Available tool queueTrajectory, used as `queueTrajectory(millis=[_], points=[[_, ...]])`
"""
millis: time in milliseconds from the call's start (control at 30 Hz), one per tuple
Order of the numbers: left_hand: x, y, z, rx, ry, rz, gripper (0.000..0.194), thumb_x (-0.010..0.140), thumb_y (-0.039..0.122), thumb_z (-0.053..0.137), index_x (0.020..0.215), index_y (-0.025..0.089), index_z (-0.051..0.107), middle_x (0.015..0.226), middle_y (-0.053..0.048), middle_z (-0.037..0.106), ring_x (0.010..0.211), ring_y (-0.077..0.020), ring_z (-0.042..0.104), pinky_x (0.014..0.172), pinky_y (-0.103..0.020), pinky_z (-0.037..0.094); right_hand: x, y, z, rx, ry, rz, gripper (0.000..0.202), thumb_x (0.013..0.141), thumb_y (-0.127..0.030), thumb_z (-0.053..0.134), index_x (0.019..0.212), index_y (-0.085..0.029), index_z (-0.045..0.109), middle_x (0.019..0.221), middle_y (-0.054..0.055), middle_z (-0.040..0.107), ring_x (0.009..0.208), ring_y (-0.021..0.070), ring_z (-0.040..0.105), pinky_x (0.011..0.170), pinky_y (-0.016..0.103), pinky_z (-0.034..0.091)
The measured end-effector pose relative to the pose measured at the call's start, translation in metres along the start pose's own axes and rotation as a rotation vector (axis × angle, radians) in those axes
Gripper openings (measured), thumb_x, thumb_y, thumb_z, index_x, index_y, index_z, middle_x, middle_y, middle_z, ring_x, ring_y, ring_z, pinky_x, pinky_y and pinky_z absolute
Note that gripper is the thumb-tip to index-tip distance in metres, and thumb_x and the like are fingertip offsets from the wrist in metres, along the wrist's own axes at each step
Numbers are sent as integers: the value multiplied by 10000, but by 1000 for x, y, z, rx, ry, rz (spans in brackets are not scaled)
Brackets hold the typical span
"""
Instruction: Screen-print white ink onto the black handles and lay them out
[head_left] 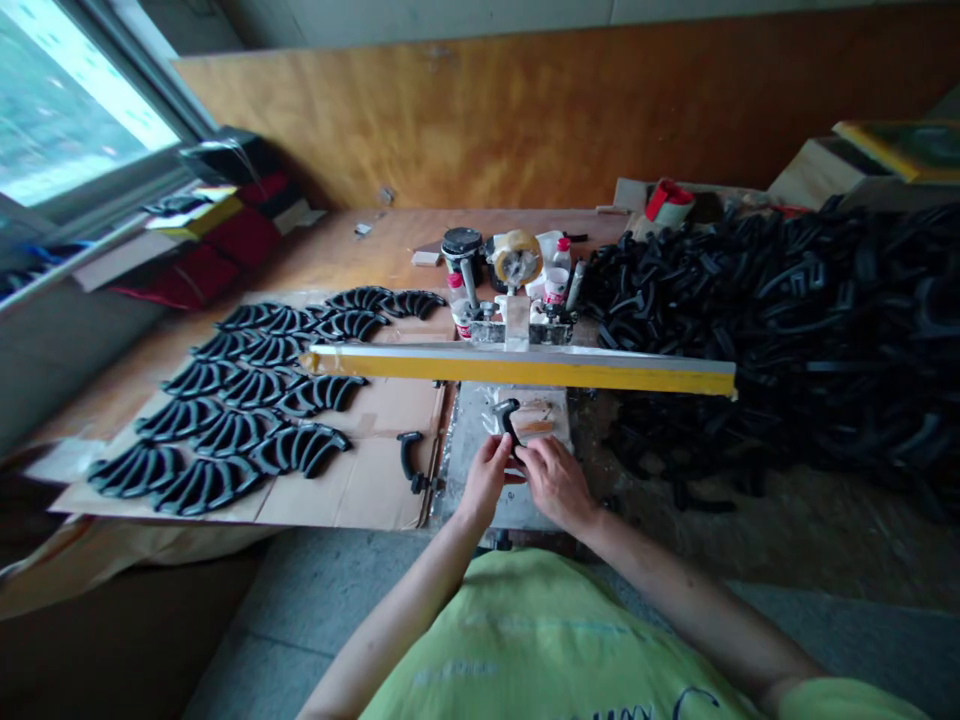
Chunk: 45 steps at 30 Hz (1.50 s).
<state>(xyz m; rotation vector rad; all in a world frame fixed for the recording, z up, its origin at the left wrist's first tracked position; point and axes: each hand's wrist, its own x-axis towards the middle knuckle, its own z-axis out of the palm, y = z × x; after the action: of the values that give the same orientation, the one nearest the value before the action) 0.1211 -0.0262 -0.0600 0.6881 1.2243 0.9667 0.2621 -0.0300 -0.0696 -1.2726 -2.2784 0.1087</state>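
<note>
Both hands [555, 484] pinch one curved black handle [508, 412] over the grey plate [526, 514] near the yellow bar [525, 372].

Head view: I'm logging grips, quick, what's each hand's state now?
Left hand: closed, holding the black handle.
Right hand: fingers bent at the handle's near end; whether gripping cannot be told.

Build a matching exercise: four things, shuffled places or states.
1. Fanned rows of curved black pieces
2. Jumbled heap of black pieces
3. Long, straight yellow-and-silver bar
4. Bare left hand and right hand

A. Crosswise beyond the hands
B. Touching one curved black part
C. On flat brown cardboard, left
D. Right of both hands

Pairs: 1-C, 2-D, 3-A, 4-B
</note>
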Motion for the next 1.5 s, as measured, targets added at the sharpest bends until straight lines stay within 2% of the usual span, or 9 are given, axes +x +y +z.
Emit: queueTrajectory(millis=[67, 133, 300, 500, 767, 1167, 1267, 1333, 1500], points=[[-2, 5, -3, 90, -3, 79, 460, 741, 607, 650, 852, 173, 540, 689, 31, 547, 611, -112, 567, 502, -208, 494, -9, -19, -2, 7, 64, 13, 215, 925, -147, 494, 1100, -167, 618, 938, 86, 624, 858, 208, 544, 792, 341, 469], [-4, 9, -8, 181, -28, 138, 433, 751, 579, 652, 840, 170, 540, 670, 37, 529, 599, -107, 546, 475, -193, 472, -14, -27, -4, 35, 106, 29, 203, 920, -164, 526, 1106, -176, 605, 957, 80, 636, 878, 206, 555, 807, 343, 470], [-9, 13, -18, 256, -75, 206, 366, 803, 529, 623, 875, 179, 541, 712, 35, 543, 625, -108, 544, 495, -195, 474, -12, -28, -11, 86, 132, 17, 184, 909, -196, 570, 1090, -190, 604, 977, 74, 656, 917, 207, 580, 831, 350, 485], [-14, 14, -22, 325, -66, 263, 352, 823, 529, 603, 884, 186, 549, 724, 19, 567, 639, -123, 552, 531, -211, 462, -11, -31, -18, 122, 113, 7, 208, 915, -212, 558, 1116, -217, 610, 1032, 79, 670, 951, 218, 602, 849, 371, 500], [-17, 14, -26, 342, -24, 280, 358, 817, 535, 612, 882, 188, 550, 757, 7, 588, 636, -119, 551, 535, -209, 451, -7, -31, -21, 170, 118, -20, 196, 916, -212, 558, 1106, -216, 609, 1007, 73, 684, 934, 216, 622, 838, 367, 515], [-19, 18, -19, 311, -5, 265, 368, 805, 528, 637, 872, 179, 541, 750, 1, 588, 645, -119, 556, 543, -212, 465, -6, -19, -24, 261, 66, -30, 199, 912, -195, 565, 1103, -224, 614, 1007, 67, 690, 946, 200, 637, 855, 362, 533], [-17, 17, -19, 320, -3, 238, 366, 809, 527, 631, 870, 180, 535, 729, 3, 599, 641, -125, 578, 541, -216, 467, -5, -3, -24, 282, 48, -37, 167, 915, -210, 564, 1066, -223, 635, 974, 59, 694, 928, 192, 643, 847, 351, 537], [-14, 12, -24, 345, 20, 205, 373, 811, 537, 621, 872, 179, 534, 736, -6, 623, 649, -135, 600, 540, -223, 472, -6, 19, -22, 302, 36, 4, 160, 920, -216, 552, 1048, -225, 648, 968, 54, 699, 924, 184, 652, 845, 341, 541], [-2, -16, -54, 427, 110, 96, 438, 769, 607, 615, 843, 181, 547, 706, -24, 653, 631, -161, 618, 529, -242, 471, 0, 107, -22, 304, 68, 312, 185, 889, -217, 530, 965, -247, 696, 901, 49, 730, 872, 223, 683, 828, 383, 554]])
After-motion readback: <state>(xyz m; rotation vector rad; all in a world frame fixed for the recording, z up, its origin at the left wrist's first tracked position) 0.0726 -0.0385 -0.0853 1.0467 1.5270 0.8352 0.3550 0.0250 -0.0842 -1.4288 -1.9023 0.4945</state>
